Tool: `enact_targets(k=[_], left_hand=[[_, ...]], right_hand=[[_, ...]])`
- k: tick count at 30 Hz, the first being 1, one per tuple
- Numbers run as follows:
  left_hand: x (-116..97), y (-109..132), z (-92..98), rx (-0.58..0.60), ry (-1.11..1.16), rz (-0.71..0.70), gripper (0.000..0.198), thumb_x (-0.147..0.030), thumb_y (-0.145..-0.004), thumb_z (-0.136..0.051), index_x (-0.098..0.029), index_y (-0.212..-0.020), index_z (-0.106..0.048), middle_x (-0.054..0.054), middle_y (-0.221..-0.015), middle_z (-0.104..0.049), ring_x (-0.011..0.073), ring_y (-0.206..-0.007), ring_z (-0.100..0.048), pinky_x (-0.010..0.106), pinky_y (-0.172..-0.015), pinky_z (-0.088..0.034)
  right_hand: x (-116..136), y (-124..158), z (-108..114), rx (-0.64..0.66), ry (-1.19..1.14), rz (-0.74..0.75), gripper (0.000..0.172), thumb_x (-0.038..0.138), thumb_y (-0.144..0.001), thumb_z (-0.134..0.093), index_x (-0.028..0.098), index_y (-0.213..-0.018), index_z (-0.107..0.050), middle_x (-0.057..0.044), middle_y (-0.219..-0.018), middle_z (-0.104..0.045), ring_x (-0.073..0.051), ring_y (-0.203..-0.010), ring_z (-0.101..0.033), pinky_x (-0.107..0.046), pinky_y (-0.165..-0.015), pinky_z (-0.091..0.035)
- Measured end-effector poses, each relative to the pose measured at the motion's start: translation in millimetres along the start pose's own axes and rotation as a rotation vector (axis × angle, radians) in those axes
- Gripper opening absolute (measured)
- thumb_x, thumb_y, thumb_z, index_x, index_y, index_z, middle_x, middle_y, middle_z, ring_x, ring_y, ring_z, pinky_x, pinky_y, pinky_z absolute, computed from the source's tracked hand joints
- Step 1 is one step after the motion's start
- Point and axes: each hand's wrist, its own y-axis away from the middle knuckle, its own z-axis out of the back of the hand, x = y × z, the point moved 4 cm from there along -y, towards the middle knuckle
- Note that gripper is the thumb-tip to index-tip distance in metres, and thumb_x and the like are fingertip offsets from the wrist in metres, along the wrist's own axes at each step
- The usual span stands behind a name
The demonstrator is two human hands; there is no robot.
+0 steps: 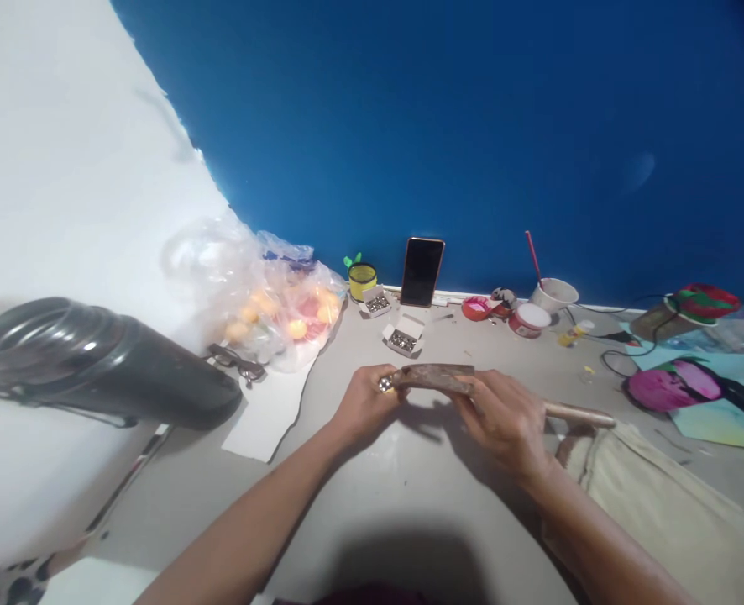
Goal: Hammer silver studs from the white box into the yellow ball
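Observation:
Between my hands a curved brown piece (435, 377) is held up above the grey table (372, 504). My left hand (372, 399) is closed at its left end, where a small shiny round item (385, 384) shows by the fingers. My right hand (504, 416) grips the piece's right end. A brown rod (579, 413) sticks out to the right behind my right hand; whether it is joined to the piece is hidden. Beyond my hands two small white boxes, the nearer one (403, 339) and the farther one (377, 303), hold small metal bits.
A dark bottle (151, 370) lies at the left, near fruit bags (284, 311) and glasses (239, 363). A phone (422, 271) leans on the blue wall. Cups (554, 296), a pink piece (674, 385) and beige cloth (668, 504) are at the right.

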Motion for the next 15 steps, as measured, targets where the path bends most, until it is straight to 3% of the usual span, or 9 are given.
enact_targets(k=[2, 6, 10, 15], left_hand=[[0.5, -0.3, 1.4, 0.003, -0.004, 0.039, 0.012, -0.025, -0.074, -0.067, -0.015, -0.08, -0.066, -0.002, -0.068, -0.057, 0.0115, -0.063, -0.049, 0.023, -0.057, -0.037], [0.0, -1.2, 3.8, 0.042, -0.008, 0.049, 0.044, -0.025, -0.074, -0.072, -0.019, -0.115, -0.06, -0.004, -0.077, -0.061, 0.0127, -0.068, -0.055, 0.023, -0.063, -0.045], [-6.8, -1.1, 9.5, -0.003, 0.007, -0.037, 0.031, -0.029, -0.08, -0.069, -0.019, -0.108, -0.065, 0.002, -0.095, -0.066, 0.0134, -0.075, -0.057, 0.026, -0.069, -0.049], [-13.8, 0.6, 12.8, -0.018, 0.075, -0.034, 0.044, -0.035, -0.081, -0.074, -0.019, -0.121, -0.069, 0.002, -0.094, -0.066, 0.0111, -0.066, -0.053, 0.027, -0.064, -0.047]], right_hand=[[-6.1, 1.2, 0.5, -0.008, 0.031, -0.036, 0.007, 0.016, -0.096, -0.064, 0.018, -0.095, -0.07, -0.003, -0.078, -0.07, -0.017, -0.07, -0.059, -0.031, -0.068, -0.039], [-30.1, 5.8, -5.2, 0.072, 0.063, -0.165, 0.013, 0.023, -0.097, -0.061, 0.019, -0.103, -0.072, -0.006, -0.089, -0.073, -0.019, -0.079, -0.065, -0.03, -0.067, -0.042], [-55.7, 13.5, -16.9, 0.242, 0.049, -0.376, 0.024, 0.033, -0.094, -0.064, 0.022, -0.113, -0.072, -0.007, -0.1, -0.075, -0.024, -0.088, -0.067, -0.03, -0.066, -0.042], [-61.2, 19.5, -28.2, 0.502, -0.009, -0.49, 0.028, 0.033, -0.09, -0.066, 0.027, -0.117, -0.073, -0.004, -0.102, -0.077, -0.023, -0.087, -0.067, -0.029, -0.066, -0.037]])
